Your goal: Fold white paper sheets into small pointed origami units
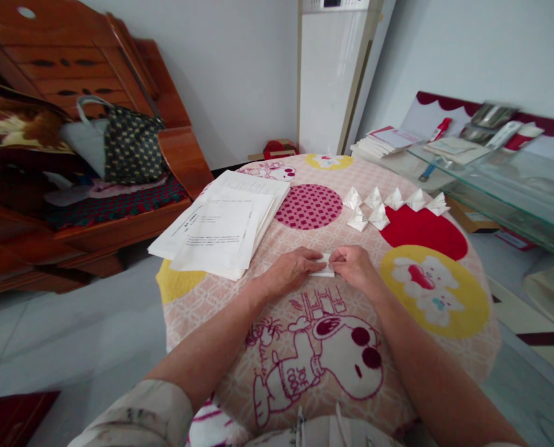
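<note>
Head view, white folded paper [325,272], left fingers [310,264] pressed together over one end, right fingers [339,256] seemingly pinching the other.

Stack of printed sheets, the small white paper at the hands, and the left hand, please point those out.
Stack of printed sheets [216,230]: head view, on the top sheet.
Small white paper [325,273]: head view, on its near uncovered part.
Left hand [292,267]: head view, on the back of the hand.

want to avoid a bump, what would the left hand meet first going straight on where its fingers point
Beyond the folded white paper it touches, the left hand would probably meet the right hand first, though depth is hard to judge.
</note>
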The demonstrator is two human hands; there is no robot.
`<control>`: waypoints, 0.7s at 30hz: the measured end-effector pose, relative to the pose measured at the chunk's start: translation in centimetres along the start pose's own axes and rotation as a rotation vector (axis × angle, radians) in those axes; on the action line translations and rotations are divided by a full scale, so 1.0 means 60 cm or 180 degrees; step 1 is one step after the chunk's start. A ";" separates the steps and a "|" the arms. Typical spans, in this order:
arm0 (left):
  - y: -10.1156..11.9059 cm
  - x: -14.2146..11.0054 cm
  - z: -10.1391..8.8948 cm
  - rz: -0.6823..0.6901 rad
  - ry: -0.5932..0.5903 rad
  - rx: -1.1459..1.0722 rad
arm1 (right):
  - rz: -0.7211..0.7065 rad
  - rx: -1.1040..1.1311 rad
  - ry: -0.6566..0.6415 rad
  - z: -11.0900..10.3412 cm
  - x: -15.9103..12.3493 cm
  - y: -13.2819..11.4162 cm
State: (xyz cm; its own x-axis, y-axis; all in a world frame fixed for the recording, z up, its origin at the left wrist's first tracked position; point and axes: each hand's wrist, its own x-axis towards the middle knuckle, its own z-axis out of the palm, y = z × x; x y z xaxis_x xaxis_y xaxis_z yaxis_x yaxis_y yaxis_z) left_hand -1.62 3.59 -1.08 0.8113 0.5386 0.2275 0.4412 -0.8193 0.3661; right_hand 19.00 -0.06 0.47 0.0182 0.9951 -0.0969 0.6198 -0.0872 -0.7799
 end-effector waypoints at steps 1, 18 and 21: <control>-0.001 0.000 -0.001 -0.0033 0.0015 -0.0075 | -0.0001 -0.0066 -0.0021 -0.001 0.000 -0.001; -0.006 0.008 0.004 -0.0263 0.0147 -0.0504 | 0.0103 -0.1373 0.0022 0.010 -0.022 -0.042; -0.004 0.008 0.002 -0.0292 0.0105 -0.0512 | 0.0108 -0.1277 -0.0044 0.009 -0.017 -0.037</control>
State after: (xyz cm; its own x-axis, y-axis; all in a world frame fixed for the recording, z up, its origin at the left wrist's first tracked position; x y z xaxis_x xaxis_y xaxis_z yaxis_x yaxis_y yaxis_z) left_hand -1.30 4.03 -1.18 0.7564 0.6178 0.2150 0.4435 -0.7259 0.5257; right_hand 17.16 -0.89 1.98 0.0350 0.9911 -0.1288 0.8761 -0.0925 -0.4731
